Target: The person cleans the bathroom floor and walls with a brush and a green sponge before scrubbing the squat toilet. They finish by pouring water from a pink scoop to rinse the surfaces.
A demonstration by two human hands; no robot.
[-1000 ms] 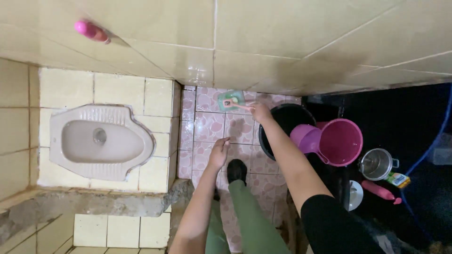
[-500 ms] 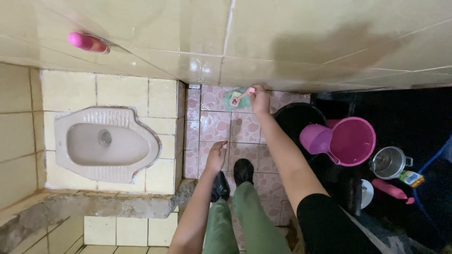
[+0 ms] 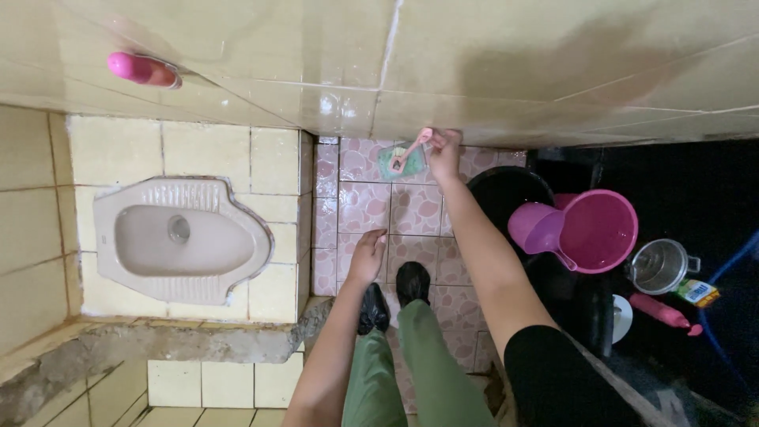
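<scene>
Two hands, listed near to far. Your left hand point(image 3: 366, 257) hangs empty above the pink patterned floor tiles point(image 3: 364, 207), fingers loosely together and slightly curled, just beyond your black shoes point(image 3: 393, 294). Right of it: a black round bucket point(image 3: 514, 190), with a magenta plastic pail point(image 3: 597, 231) and a pink dipper point(image 3: 534, 229) touching. Left: a pale ceramic squat toilet pan point(image 3: 183, 239). Farther off, your right hand point(image 3: 443, 152) pinches the handle of a small pink brush point(image 3: 411, 149) against the base of the yellow tiled wall point(image 3: 332, 71), over a green packet point(image 3: 402, 162) lying on the floor.
</scene>
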